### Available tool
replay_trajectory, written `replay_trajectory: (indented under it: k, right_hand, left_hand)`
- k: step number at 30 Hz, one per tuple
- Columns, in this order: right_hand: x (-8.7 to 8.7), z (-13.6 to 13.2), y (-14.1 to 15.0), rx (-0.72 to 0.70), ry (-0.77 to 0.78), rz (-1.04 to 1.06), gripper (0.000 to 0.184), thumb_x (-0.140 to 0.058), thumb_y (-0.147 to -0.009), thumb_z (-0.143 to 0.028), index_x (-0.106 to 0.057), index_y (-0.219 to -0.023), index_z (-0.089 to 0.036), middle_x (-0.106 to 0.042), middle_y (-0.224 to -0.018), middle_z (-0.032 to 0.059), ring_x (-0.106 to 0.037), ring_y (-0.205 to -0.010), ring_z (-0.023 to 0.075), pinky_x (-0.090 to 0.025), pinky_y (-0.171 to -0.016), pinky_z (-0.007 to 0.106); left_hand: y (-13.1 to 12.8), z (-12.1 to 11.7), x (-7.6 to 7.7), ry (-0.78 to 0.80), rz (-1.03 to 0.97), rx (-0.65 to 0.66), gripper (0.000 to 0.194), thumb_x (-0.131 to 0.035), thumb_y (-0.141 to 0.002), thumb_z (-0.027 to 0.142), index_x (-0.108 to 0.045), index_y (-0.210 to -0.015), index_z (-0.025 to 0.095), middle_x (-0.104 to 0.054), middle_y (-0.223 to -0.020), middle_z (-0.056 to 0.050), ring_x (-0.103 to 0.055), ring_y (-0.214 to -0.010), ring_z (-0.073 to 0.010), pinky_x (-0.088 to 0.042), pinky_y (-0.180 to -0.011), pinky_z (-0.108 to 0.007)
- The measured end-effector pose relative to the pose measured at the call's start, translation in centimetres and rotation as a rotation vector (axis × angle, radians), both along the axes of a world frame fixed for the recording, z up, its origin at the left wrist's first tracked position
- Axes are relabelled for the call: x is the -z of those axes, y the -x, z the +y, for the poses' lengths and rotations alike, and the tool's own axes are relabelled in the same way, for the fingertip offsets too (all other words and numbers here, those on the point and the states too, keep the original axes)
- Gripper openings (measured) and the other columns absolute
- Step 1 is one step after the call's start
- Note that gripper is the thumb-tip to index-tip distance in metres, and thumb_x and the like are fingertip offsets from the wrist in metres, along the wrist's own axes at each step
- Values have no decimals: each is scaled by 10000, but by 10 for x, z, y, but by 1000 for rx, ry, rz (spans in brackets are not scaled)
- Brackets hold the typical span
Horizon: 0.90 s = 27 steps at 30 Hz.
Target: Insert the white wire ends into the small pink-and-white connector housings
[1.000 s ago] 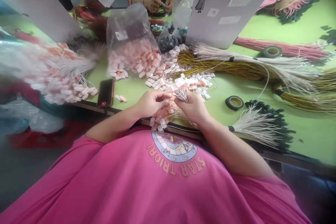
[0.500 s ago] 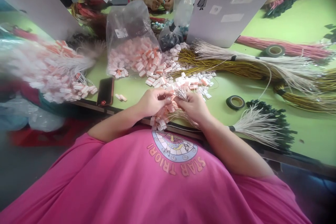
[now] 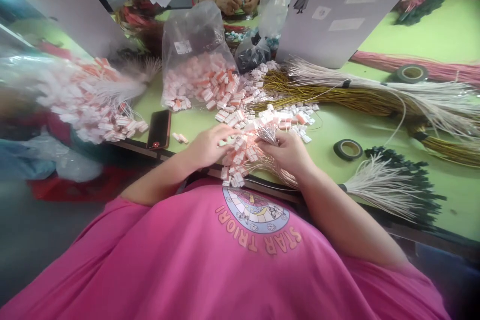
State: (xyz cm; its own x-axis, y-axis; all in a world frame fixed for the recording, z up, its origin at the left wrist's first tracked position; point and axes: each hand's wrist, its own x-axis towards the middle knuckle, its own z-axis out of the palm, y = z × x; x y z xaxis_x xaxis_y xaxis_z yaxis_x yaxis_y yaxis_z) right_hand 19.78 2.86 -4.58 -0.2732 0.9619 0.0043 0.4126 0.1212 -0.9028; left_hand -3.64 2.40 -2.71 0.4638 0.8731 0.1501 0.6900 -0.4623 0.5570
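My right hand [image 3: 292,154] is closed round a bundle of thin pale wires [image 3: 267,133], whose bare metal tips stick out above the thumb. From that bundle, orange-and-white plastic connectors [image 3: 236,162] hang at the table edge in front of my shirt. My left hand [image 3: 210,147] is just left of them, thumb and fingers apart, with nothing visible between them. The fingertips reach toward the connectors; whether they touch is unclear. Behind both hands lies a pile of loose white and orange connectors [image 3: 287,117].
A clear bag of connectors [image 3: 198,67] stands behind the pile. Left are a phone [image 3: 159,130] and a wired connector heap [image 3: 93,105]. Right lie a tape roll [image 3: 348,150], white wires with black ends [image 3: 386,180] and yellow wires [image 3: 360,100]. Co-workers' hands show across the table.
My left hand has drawn back to the left, its pinched fingers parting from beside the wire tips. My right hand keeps its hold on the wires. The whole view has shifted slightly.
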Motion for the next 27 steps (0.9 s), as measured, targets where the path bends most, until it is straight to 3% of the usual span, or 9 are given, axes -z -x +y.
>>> replay_trajectory:
  k: [2,4,6,9,12,17,21,24,27]
  right_hand:
    - [0,1,-1,30,21,25,173,-639,-712,-330,-668,-727,-160,-601,-648,5,-531,-644,145,-395,-620,292]
    - [-2,1,-1,22,87,59,175,-654,-692,-315,-686,-769,-161,-615,-664,4,-535,-641,142,-402,-626,294]
    - [-4,1,-2,-5,143,70,143,-648,-686,-286,-682,-743,-159,-615,-650,2,-531,-619,134,-401,-617,291]
    - [-5,2,-2,-73,181,82,104,-609,-699,-248,-650,-662,-160,-612,-622,3,-528,-598,128,-398,-605,287]
    - [-2,4,-3,-120,194,104,110,-559,-707,-204,-647,-656,-164,-626,-631,9,-540,-600,127,-409,-620,287]
    - [3,6,-3,-113,176,97,150,-549,-741,-243,-632,-644,-165,-636,-624,22,-554,-581,128,-424,-627,292]
    - [1,5,-3,-81,151,75,140,-563,-722,-252,-590,-613,-168,-592,-584,2,-521,-565,120,-394,-589,277]
    - [-2,4,-3,-76,147,91,102,-555,-685,-221,-538,-595,-176,-493,-538,-39,-447,-532,98,-336,-534,255]
    - [-3,2,-3,-72,174,116,86,-536,-650,-170,-509,-568,-176,-443,-519,-48,-412,-515,87,-313,-519,253]
  left_hand:
    - [32,0,-3,-83,258,-181,385,-534,-858,239,-560,-1240,198,-569,-1196,-95,-553,-1069,-225,-442,-923,-350]
    - [66,-1,-3,-83,551,-362,397,-506,-854,238,-559,-1246,203,-554,-1193,-120,-568,-1023,-278,-451,-863,-393]
    - [93,-1,1,-4,741,-387,436,-536,-819,240,-552,-1255,244,-534,-1212,-124,-578,-971,-296,-458,-795,-390]
    - [108,0,14,72,796,-333,355,-496,-828,215,-614,-1159,263,-561,-1164,-111,-568,-931,-272,-448,-770,-358]
    - [93,6,26,55,703,-303,295,-413,-874,215,-667,-1023,225,-607,-1020,-107,-546,-923,-253,-433,-801,-349]
    - [52,26,38,-48,537,-200,227,-451,-861,225,-654,-943,168,-611,-994,-103,-509,-962,-245,-409,-847,-348]
    - [36,43,44,-106,469,-118,237,-455,-878,284,-646,-841,149,-631,-911,-102,-518,-893,-235,-390,-854,-363]
    - [31,52,45,-110,443,-102,240,-466,-875,296,-655,-859,148,-653,-910,-100,-531,-891,-233,-394,-850,-356]
    - [27,53,38,-54,397,-74,273,-451,-880,277,-661,-997,147,-659,-966,-105,-549,-909,-231,-401,-861,-364]
